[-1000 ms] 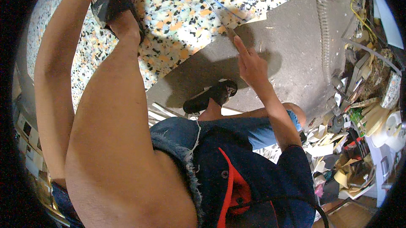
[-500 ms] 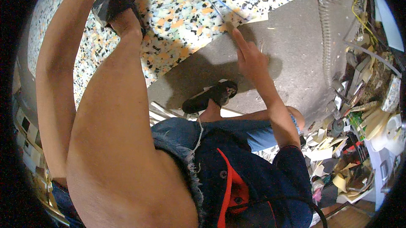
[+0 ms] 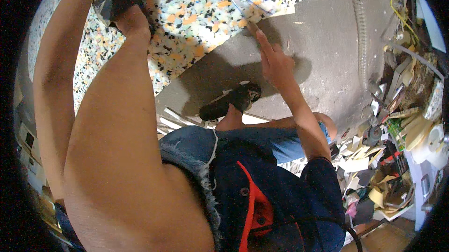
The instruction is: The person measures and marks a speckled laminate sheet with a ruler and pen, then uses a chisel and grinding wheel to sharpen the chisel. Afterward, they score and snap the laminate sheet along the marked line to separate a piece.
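The speckled foam sheet (image 3: 196, 13) is spread far left, its cut edge running diagonally beside bare grey floor (image 3: 336, 55). The right hand (image 3: 276, 62) is pointed along that edge, fingers together. The left hand's fingers cannot be told.

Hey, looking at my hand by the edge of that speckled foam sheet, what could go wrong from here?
1. The right hand has its fingers stretched to the speckled foam sheet at its edge; a light fingertip hold there may slip or tear crumbs off.
2. A sandalled foot stands on the sheet, so pulling the edge could strain or rip it.
3. Loose scraps piled on the right might trip a step that way.
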Available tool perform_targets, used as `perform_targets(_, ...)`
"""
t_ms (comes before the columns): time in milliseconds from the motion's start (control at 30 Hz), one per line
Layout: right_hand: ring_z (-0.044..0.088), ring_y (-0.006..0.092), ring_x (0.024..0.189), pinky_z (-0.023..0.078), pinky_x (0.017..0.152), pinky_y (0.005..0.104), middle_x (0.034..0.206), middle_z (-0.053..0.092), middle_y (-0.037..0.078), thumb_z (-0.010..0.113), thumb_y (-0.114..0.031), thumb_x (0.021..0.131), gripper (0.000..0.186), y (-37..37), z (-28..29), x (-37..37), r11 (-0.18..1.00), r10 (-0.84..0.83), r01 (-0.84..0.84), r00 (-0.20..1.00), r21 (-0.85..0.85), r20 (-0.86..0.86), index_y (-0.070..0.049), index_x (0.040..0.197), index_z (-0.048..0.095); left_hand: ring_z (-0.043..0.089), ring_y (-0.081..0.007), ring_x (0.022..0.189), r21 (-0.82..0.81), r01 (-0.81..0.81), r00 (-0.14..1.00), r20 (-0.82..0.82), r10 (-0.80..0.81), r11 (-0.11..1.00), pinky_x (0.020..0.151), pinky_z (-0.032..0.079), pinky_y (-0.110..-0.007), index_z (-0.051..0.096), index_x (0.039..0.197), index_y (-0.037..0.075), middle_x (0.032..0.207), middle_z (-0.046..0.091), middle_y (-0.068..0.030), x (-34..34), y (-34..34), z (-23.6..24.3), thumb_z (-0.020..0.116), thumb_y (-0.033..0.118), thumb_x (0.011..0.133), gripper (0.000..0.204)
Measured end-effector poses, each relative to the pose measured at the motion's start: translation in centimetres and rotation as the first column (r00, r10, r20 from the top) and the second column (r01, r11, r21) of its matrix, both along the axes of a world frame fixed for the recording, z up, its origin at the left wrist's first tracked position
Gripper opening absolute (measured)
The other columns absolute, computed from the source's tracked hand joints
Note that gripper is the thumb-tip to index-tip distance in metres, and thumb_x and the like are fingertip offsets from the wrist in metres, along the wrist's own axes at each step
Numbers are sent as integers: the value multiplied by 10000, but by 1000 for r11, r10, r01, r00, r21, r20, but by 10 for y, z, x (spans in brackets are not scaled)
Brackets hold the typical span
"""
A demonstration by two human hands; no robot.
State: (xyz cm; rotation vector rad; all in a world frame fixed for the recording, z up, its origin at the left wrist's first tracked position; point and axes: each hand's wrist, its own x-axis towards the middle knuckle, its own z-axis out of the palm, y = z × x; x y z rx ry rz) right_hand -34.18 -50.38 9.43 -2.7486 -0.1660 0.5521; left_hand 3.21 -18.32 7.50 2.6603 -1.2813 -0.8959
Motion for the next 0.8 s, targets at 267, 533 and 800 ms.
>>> perform_targets(267, 612, 316, 612, 481, 493, 434, 814, 580, 117, 578, -142, 932, 641, -14, 17, -21, 999, -22, 23, 999, 38, -43, -263, 1521, 358, 682, -279, 946, -43, 38, 996, -75, -41, 998, 767, 552, -353, 709, 1145, 63, 1124, 697, -182, 1, -9, 2, 850, 511, 682, 659)
perform_targets(533, 627, 325, 580, 513, 466, 452, 817, 587, 114, 602, -129, 886, 726, 0, -15, -9, 999, -35, 35, 999, 6, -11, -342, 1519, 317, 681, -296, 932, 10, 4, 997, -80, -3, 1000, 728, 558, -365, 712, 1128, 41, 1115, 700, -193, 0, -9, -11, 851, 446, 717, 593)
perform_targets(800, 607, 310, 619, 482, 486, 438, 827, 589, 101, 619, -113, 886, 693, -38, 4, -66, 999, -40, 40, 999, 32, 6, -287, 1511, 377, 678, -363, 860, 74, -708, 323, -850, 417, 702, 736, 572, -441, 653, 1156, -38, 1174, 661, -231, 32, 24, -75, 782, 256, 845, 447)
